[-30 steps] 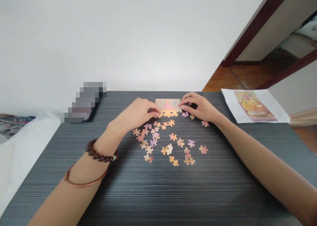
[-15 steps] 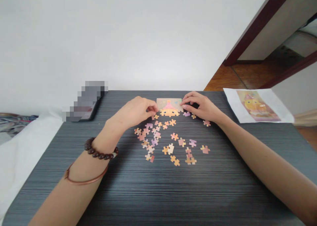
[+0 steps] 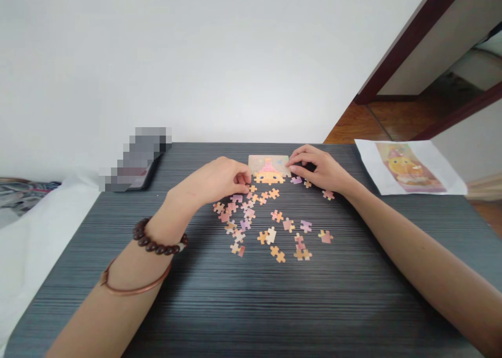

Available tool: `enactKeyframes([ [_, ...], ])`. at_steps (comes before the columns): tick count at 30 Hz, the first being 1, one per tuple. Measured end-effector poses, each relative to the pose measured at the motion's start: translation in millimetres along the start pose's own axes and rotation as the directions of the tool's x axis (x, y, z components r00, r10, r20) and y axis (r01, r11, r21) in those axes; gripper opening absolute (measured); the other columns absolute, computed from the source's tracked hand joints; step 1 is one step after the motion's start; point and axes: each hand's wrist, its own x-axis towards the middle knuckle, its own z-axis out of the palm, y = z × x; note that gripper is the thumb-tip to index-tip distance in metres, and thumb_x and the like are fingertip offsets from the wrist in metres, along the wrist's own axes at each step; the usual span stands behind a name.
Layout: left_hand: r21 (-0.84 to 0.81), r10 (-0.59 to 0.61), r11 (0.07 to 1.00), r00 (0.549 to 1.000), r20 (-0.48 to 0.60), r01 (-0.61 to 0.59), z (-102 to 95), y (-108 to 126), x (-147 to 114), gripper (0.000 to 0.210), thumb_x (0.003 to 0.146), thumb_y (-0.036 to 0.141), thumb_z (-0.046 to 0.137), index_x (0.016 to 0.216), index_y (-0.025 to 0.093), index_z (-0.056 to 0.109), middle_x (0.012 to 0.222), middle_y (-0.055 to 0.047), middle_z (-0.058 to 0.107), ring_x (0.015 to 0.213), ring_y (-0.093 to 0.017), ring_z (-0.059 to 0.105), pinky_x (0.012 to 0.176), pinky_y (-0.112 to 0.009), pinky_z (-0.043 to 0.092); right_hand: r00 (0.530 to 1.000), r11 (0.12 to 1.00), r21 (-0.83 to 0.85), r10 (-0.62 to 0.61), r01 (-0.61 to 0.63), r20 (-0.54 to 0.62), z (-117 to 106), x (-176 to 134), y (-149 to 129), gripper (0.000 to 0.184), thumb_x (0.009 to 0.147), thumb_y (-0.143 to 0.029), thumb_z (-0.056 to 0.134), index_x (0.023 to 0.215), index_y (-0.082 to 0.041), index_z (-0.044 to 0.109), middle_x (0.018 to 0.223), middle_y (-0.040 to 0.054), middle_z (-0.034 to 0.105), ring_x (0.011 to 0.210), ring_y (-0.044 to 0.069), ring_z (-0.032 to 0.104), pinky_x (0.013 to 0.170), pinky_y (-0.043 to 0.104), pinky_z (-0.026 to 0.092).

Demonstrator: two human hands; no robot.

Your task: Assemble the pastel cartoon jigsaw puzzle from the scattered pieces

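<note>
A partly joined jigsaw puzzle [image 3: 269,167] lies at the back of the table, showing a yellow figure with a pink hat. My left hand [image 3: 225,177] is at its left front corner, thumb and fingertips closed on a puzzle piece [image 3: 253,189] low over the table. The fingers partly cover that piece. At the puzzle's right edge, my right hand [image 3: 316,167] rests with curved fingers, a gap showing between thumb and index finger. Its fingertips touch the edge. Loose puzzle pieces [image 3: 270,235] are scattered in front of the joined part, and a purple piece [image 3: 296,180] lies below the right fingertips.
On the dark striped table [image 3: 219,305], a white sheet with a printed picture [image 3: 406,167] of the yellow figure lies at the right. A phone-like dark device [image 3: 137,159], partly pixelated, is at the left back. A white wall [image 3: 235,59] rises behind the table.
My left hand has moved slightly nearer to me, and a yellowish piece at its fingertips has shifted a little right and nearer. My right hand has stayed at the puzzle's edge.
</note>
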Motion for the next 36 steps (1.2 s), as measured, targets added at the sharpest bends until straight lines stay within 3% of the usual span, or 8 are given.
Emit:
enactKeyframes([
  [4,0.019,-0.016,1.0,1.0,0.022,0.016,-4.1,2,-3,0.006,0.082,0.021,0.067,0.082,0.02,0.073,0.077,0.002,0.075,0.066,-0.013,0.063,0.062,-0.025,0.039,1.0,1.0,-0.009,0.009,-0.009,0.007,0,0,-1,0.018,0.093,-0.032,0.06,0.097,-0.024,0.075,0.106,0.0079,0.068,0.091,0.022,0.066,0.079,0.038,0.054],
  [11,0.008,-0.011,1.0,0.979,0.201,0.01,-5.0,5,-6,0.008,0.084,0.02,0.066,0.087,0.02,0.074,0.071,0.003,0.074,0.06,-0.012,0.064,0.062,-0.024,0.04,1.0,1.0,0.025,-0.011,0.011,-0.017,-1,-1,-1,0.017,0.091,-0.034,0.064,0.094,-0.022,0.076,0.102,0.0074,0.068,0.085,0.019,0.064,0.074,0.033,0.051],
  [17,-0.038,-0.06,0.996,0.952,0.3,0.075,-4.3,12,-13,0.009,0.083,0.018,0.065,0.091,0.019,0.067,0.059,0.005,0.068,0.06,-0.016,0.067,0.062,-0.024,0.042,0.999,0.997,0.082,0.014,-0.012,-0.031,-1,-2,-4,0.018,0.091,-0.035,0.065,0.089,-0.02,0.076,0.076,0.0025,0.064,0.062,0.012,0.049,0.058,0.029,0.038],
  [21,-0.014,-0.089,0.995,0.95,0.3,0.098,-2.5,20,-18,0.011,0.082,0.015,0.063,0.092,0.019,0.064,0.066,0.005,0.069,0.049,-0.013,0.063,0.056,-0.025,0.04,0.999,0.994,0.099,0.048,-0.048,0.002,-3,-3,-7,0.019,0.09,-0.034,0.065,0.088,-0.018,0.075,0.064,-0.0012,0.055,0.057,0.011,0.044,0.055,0.028,0.033],
  [25,-0.002,-0.025,1.0,0.956,0.291,0.026,1.1,25,-16,0.002,0.084,0.019,0.063,0.085,0.019,0.063,0.068,0.005,0.067,0.044,-0.011,0.058,0.053,-0.025,0.038,0.997,0.989,0.128,0.067,-0.071,0.032,-3,-4,-9,0.019,0.089,-0.033,0.065,0.087,-0.017,0.075,0.06,-0.0028,0.052,0.054,0.01,0.045,0.055,0.028,0.034],
  [31,0.056,0.184,0.981,0.981,0.068,-0.187,1.8,26,-12,0.014,0.087,0.011,0.056,0.085,0.018,0.069,0.085,0.0,0.07,0.068,-0.012,0.06,0.064,-0.024,0.039,0.994,0.989,0.111,0.096,-0.102,0.056,-3,-2,-11,0.02,0.089,-0.033,0.065,0.088,-0.016,0.075,0.059,-0.0026,0.055,0.052,0.01,0.045,0.053,0.027,0.033],
  [36,0.06,0.237,0.967,0.96,0.152,-0.248,8.9,31,-11,0.011,0.087,0.018,0.068,0.096,0.022,0.073,0.095,0.001,0.071,0.076,-0.014,0.062,0.069,-0.024,0.04,0.994,0.992,0.081,0.095,-0.1,0.061,-3,-2,-9,0.02,0.089,-0.033,0.063,0.087,-0.016,0.075,0.06,-0.002,0.057,0.052,0.009,0.041,0.053,0.027,0.032],
])
